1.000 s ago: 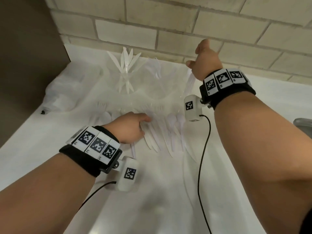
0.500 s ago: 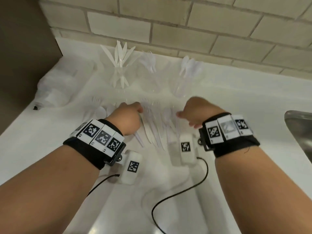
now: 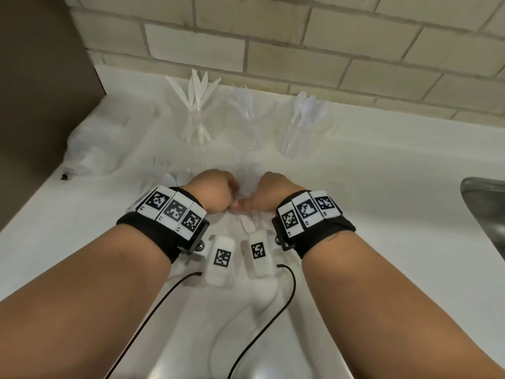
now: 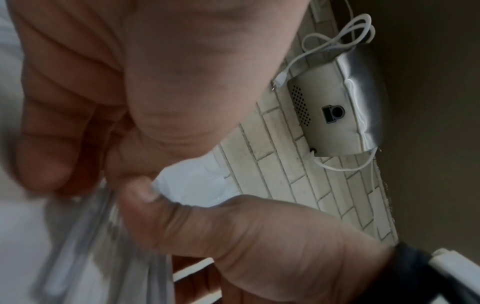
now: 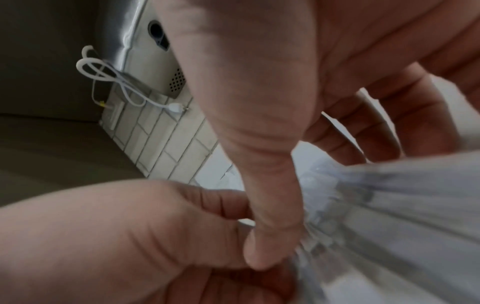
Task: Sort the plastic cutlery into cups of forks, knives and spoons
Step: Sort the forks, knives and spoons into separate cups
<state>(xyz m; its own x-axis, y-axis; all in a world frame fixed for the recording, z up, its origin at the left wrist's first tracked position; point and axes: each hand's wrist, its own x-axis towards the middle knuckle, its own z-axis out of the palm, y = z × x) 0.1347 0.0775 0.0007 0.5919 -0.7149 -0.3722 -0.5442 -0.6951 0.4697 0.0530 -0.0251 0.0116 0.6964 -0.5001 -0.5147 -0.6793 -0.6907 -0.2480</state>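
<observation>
Both hands over the loose pile, picking the next pieces.
My left hand point(image 3: 216, 194) pinches cutlery point(image 4: 85, 236); my right hand point(image 3: 269, 194), fingers curled, grip unclear; cups point(image 3: 303, 132) wait at 12 o'clock.

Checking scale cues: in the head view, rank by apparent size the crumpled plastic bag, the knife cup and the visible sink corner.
1. crumpled plastic bag, largest.
2. sink corner, cropped by the frame.
3. knife cup.
Bag and sink look close; nearness makes the ranking unsure.
</observation>
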